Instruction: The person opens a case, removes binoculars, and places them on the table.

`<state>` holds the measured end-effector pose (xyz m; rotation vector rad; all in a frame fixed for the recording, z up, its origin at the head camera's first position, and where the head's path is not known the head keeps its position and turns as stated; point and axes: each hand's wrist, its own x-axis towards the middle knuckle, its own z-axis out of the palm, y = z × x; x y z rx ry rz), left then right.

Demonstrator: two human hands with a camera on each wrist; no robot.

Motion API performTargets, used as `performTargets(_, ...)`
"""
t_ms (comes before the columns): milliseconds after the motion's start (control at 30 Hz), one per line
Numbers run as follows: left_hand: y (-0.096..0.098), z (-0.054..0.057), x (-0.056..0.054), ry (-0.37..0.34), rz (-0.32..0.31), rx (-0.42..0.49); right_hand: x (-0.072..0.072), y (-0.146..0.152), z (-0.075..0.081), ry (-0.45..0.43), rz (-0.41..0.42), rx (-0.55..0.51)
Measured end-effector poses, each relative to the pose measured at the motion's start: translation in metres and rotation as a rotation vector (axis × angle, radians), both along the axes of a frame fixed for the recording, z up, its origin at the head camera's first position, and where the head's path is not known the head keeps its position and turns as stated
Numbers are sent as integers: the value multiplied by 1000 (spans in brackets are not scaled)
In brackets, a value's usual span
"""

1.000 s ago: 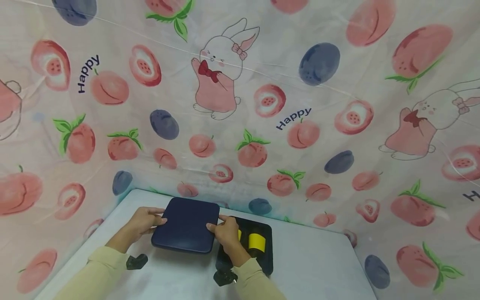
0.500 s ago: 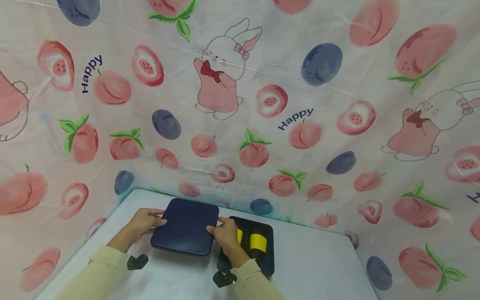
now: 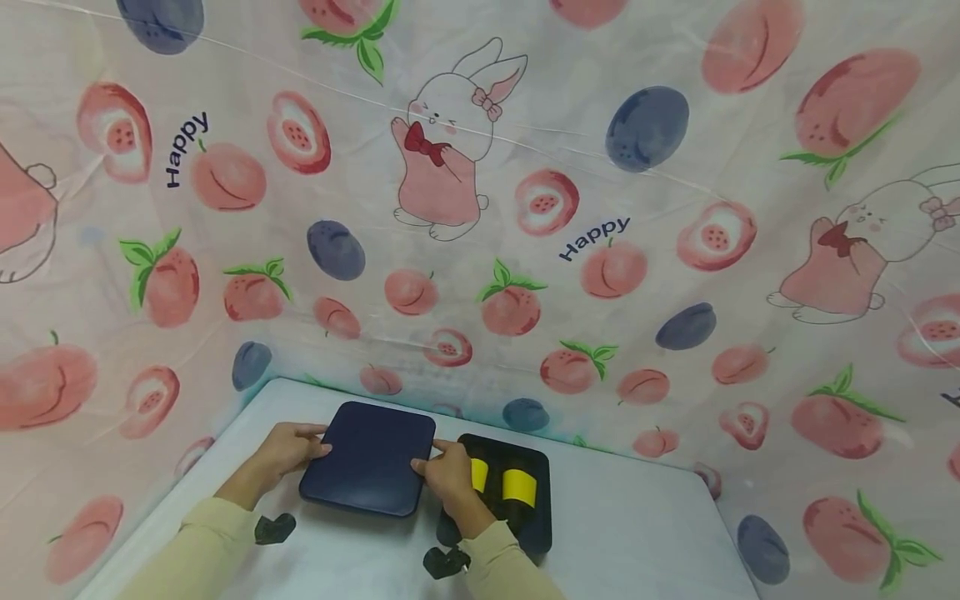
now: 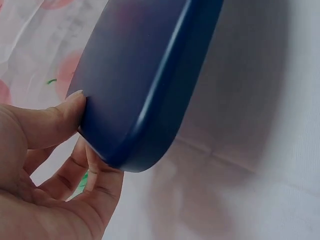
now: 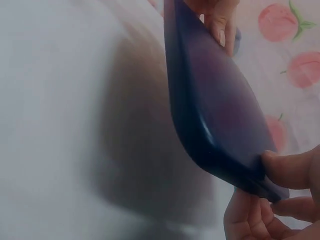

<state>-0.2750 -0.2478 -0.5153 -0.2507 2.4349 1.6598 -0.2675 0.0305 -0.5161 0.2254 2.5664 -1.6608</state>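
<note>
A dark blue, square lid with rounded corners (image 3: 369,458) is held above the white table, a little tilted, its shadow falling below. My left hand (image 3: 281,454) pinches its left edge, thumb on top and fingers underneath, as the left wrist view shows. On the opposite edge my right hand (image 3: 450,475) pinches it the same way. To the right, partly behind my right hand and forearm, lies an open black box (image 3: 542,500). Inside it are a dark cylinder with a yellow band (image 3: 519,487) and a second yellow-banded piece (image 3: 477,473), mostly covered by my hand.
The white tabletop (image 3: 622,533) extends to the right of the box and in front of the lid. A fruit-and-rabbit printed curtain (image 3: 450,275) closes off the back and both sides. Dark wrist camera mounts (image 3: 275,528) hang by the sleeves.
Both hands have brought the lid slightly lower and nearer the table's front, keeping their hold. The box stays put; the head view has shifted a little.
</note>
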Motion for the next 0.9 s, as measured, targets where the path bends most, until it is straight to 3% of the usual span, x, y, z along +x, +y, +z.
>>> performTargets(600, -5, -12, -2, -4, 9, -52, 1, -7, -7, -41, 55, 103)
performTargets(900, -3, -24, -5, -1, 23, -62, 4, -12, -7, -57, 79, 230)
